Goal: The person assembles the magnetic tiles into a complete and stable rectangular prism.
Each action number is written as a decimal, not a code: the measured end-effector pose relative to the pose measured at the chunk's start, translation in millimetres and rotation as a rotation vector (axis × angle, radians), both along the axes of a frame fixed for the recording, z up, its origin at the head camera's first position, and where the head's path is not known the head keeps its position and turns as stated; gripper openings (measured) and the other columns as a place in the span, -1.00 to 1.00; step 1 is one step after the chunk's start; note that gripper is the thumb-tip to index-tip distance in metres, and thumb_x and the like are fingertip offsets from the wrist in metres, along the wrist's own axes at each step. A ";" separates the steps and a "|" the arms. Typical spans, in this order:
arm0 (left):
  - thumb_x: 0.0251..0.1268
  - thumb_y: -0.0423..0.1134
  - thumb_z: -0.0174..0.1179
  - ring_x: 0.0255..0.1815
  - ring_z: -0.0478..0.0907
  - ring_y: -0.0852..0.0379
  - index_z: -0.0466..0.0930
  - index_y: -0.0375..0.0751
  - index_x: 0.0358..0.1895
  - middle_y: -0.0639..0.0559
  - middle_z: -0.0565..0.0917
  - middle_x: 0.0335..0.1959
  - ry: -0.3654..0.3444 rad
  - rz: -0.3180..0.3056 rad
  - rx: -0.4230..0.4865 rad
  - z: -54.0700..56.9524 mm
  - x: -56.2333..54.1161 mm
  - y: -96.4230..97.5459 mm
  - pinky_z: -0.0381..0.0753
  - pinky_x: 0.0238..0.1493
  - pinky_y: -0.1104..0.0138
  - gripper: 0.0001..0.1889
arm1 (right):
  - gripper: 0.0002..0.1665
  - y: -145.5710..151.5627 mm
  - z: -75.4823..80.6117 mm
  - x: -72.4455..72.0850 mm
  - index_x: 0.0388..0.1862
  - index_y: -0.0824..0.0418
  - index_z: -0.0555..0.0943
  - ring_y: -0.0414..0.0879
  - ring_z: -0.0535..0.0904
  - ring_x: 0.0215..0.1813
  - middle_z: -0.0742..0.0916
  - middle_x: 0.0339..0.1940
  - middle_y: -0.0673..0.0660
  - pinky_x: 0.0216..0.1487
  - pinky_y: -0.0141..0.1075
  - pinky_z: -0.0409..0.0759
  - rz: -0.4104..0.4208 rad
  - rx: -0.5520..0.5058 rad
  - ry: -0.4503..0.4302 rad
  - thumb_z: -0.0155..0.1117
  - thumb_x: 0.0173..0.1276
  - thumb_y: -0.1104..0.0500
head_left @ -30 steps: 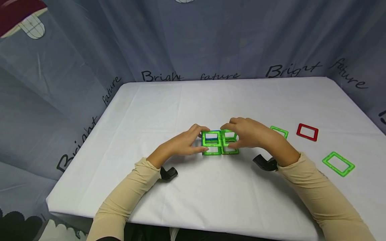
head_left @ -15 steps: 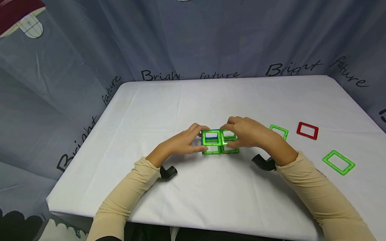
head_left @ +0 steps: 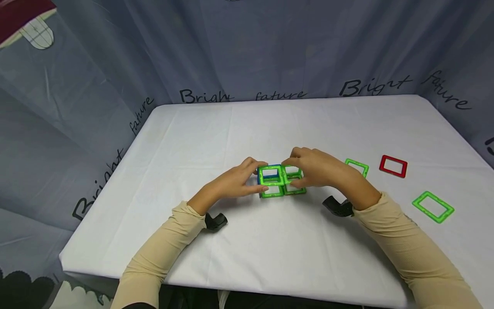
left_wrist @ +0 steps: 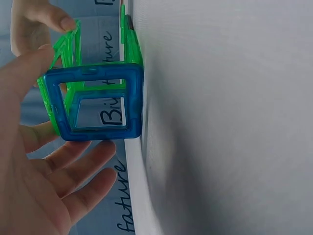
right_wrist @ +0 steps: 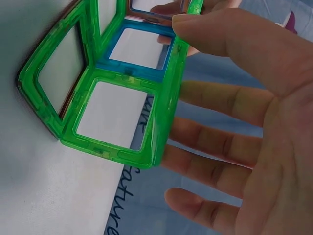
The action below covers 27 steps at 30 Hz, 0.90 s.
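A small box-like build of magnetic tiles (head_left: 283, 177), with green and blue see-through frames, stands on the white table between both hands. My left hand (head_left: 230, 182) holds its left end; in the left wrist view a blue square tile (left_wrist: 134, 100) faces the camera, with the thumb at the top edge and fingers behind. My right hand (head_left: 322, 169) pinches the right end, thumb on the near edge and fingers on the far edge. In the right wrist view, a green tile (right_wrist: 107, 152) meets a blue one, and another green tile (right_wrist: 29, 78) angles out at the side over the table.
To the right lie a red rectangular tile (head_left: 404, 170), a green rectangular tile (head_left: 426, 213) and another green tile (head_left: 357, 163) partly hidden by the right arm. The white-covered table (head_left: 216, 137) ends at a grey printed curtain (head_left: 247, 51).
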<state>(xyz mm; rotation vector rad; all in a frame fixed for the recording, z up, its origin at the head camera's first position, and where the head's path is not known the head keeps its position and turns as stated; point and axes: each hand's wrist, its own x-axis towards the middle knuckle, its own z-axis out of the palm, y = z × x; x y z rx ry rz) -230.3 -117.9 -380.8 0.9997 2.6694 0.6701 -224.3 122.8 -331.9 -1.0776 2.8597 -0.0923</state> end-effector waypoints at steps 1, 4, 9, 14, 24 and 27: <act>0.19 0.16 0.09 0.10 0.42 0.17 0.14 0.02 0.33 0.06 0.32 0.09 0.002 0.001 -0.001 0.0 0.0 0.1 0.44 0.09 0.22 -0.33 | -0.37 -0.1 -0.3 0.0 0.13 0.13 0.52 -0.05 0.50 -0.18 0.57 -0.09 0.12 -0.15 -0.16 0.52 0.001 0.000 -0.002 0.39 0.03 0.01; 0.20 0.14 0.09 0.09 0.43 0.16 0.15 0.00 0.33 0.06 0.33 0.09 0.006 -0.001 -0.001 0.2 0.2 0.4 0.44 0.09 0.22 -0.34 | -0.26 -1.8 -2.3 0.3 0.17 0.15 0.48 -0.03 0.50 -0.16 0.56 -0.07 0.13 -0.14 -0.15 0.51 0.005 -0.004 0.006 0.42 -0.01 -0.08; 0.21 0.13 0.09 0.10 0.43 0.16 0.14 -0.02 0.33 0.04 0.33 0.09 0.001 -0.001 0.002 0.7 0.7 1.4 0.44 0.10 0.22 -0.34 | -0.19 -6.6 -8.3 -1.1 0.17 0.16 0.48 -0.01 0.50 -0.10 0.57 -0.05 0.14 -0.10 -0.13 0.51 0.027 0.003 0.059 0.40 -0.04 -0.20; 0.21 0.13 0.08 0.11 0.41 0.16 0.15 -0.03 0.31 0.05 0.33 0.08 0.002 0.003 0.003 1.3 0.6 2.0 0.43 0.11 0.23 -0.34 | -0.25 -7.0 -9.9 -2.7 0.14 0.14 0.50 -0.01 0.50 -0.11 0.57 -0.07 0.13 -0.12 -0.14 0.52 0.037 0.005 0.083 0.39 -0.01 -0.18; 0.18 0.14 0.11 0.11 0.41 0.18 0.17 -0.05 0.29 0.04 0.35 0.04 -0.009 0.030 0.004 1.2 1.0 3.9 0.45 0.08 0.25 -0.33 | -0.28 -6.8 -11.8 -4.7 0.15 0.14 0.49 0.02 0.49 0.00 0.57 0.00 0.12 -0.03 -0.08 0.50 0.044 -0.011 0.065 0.39 0.02 -0.13; 0.17 0.15 0.11 0.11 0.42 0.16 0.16 -0.03 0.30 0.04 0.35 0.03 -0.010 0.044 -0.008 1.7 1.5 4.2 0.46 0.06 0.24 -0.33 | -0.28 -6.4 -11.5 -5.4 0.16 0.13 0.48 0.03 0.49 0.03 0.58 0.02 0.11 0.00 -0.05 0.48 0.048 -0.011 0.062 0.39 0.03 -0.12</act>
